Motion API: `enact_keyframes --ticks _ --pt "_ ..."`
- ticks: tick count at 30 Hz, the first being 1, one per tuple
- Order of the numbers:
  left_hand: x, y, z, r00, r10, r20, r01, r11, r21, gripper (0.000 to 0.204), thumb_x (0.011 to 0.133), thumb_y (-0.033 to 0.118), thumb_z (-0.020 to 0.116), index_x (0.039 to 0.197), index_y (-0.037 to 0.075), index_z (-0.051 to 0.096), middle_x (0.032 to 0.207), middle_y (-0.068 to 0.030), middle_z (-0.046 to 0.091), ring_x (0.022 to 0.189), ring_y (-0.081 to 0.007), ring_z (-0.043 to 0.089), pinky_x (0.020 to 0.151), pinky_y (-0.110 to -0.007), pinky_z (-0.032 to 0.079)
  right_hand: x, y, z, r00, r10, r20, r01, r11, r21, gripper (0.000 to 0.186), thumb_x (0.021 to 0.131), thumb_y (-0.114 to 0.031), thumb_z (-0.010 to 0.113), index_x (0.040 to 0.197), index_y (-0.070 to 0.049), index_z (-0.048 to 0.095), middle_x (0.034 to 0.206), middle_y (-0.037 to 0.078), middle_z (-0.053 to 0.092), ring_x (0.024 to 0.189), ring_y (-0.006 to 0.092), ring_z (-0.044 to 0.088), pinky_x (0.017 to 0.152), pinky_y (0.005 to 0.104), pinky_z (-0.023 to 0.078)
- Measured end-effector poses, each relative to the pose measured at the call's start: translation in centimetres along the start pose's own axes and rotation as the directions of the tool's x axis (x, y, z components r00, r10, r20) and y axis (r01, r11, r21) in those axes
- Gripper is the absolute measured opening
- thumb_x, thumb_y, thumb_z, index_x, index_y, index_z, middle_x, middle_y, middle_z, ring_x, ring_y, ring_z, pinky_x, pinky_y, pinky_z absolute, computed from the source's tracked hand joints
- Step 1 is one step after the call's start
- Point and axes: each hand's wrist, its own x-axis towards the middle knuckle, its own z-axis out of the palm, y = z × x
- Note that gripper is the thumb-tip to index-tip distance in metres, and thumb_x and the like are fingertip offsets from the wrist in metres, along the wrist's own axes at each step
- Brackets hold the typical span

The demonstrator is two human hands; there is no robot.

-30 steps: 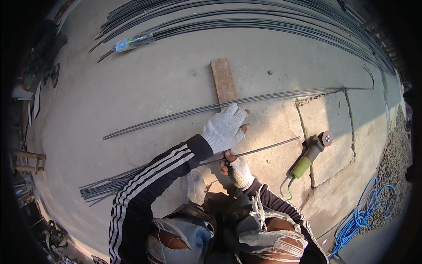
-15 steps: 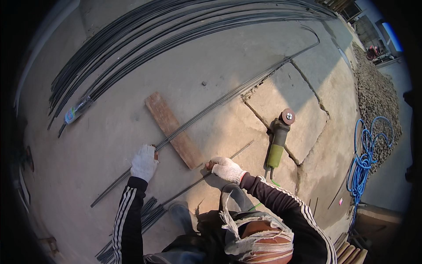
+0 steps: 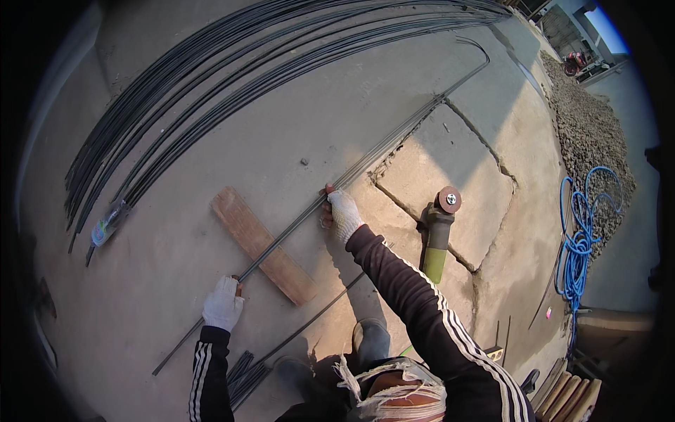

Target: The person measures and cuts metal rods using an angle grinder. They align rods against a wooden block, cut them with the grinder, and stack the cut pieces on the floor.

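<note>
Several long, thin steel bars (image 3: 295, 224) run diagonally over a reddish wooden plank (image 3: 260, 246) on the concrete. My left hand (image 3: 223, 304), in a white knit glove, is closed round these bars near their lower-left end. Farther along, beyond the plank, my right hand (image 3: 343, 213), gloved with bare fingertips, is also closed on them. Below, another bar (image 3: 316, 316) slants up from a bundle of cut bars (image 3: 242, 380) by my boots. An angle grinder (image 3: 439, 232) with a green rear body and a reddish disc lies right of my right hand.
Long dark steel bars (image 3: 211, 67) curve along the far left, a plastic wrapper (image 3: 109, 221) round one end. At the right are a gravel heap (image 3: 583, 126) and a coiled blue hose (image 3: 575, 253). Cracks cross the concrete slab (image 3: 450, 176). Wooden pieces (image 3: 566, 397) lie lower right.
My right hand has left the lower bar and moved up and away onto the long bars. My left hand and the bars' near end have shifted down, and the plank appears lower in view.
</note>
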Motion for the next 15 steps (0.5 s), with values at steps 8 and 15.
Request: enact_keyframes --ticks 8,15 --pt "-2.2 -0.5 -4.1 0.999 -0.038 0.024 0.038 0.999 0.019 0.022 0.101 0.022 0.062 0.117 0.008 0.066 0.104 -0.0161 0.068 0.082 -0.0378 0.067 0.069 -0.048 0.054 -1.5 0.8 1.8 0.998 0.021 0.058 -0.021 1.000 -0.017 0.030 0.108 -0.042 0.059 0.097 -0.015 0.058 0.066 -0.003 0.045 0.052 0.0138 0.039 0.046 0.0326 0.034" --pt "-11.6 -6.5 -11.7 0.995 -0.095 0.003 0.095 0.993 0.075 0.027 0.097 0.016 0.066 0.123 0.007 0.067 0.102 -0.0166 0.068 0.087 -0.0399 0.068 0.074 -0.048 0.055 -8.4 6.2 10.8 0.982 0.132 0.133 -0.131 0.991 -0.019 0.030 0.108 -0.042 0.059 0.097 -0.015 0.056 0.066 -0.002 0.048 0.051 0.0129 0.040 0.047 0.0312 0.035"
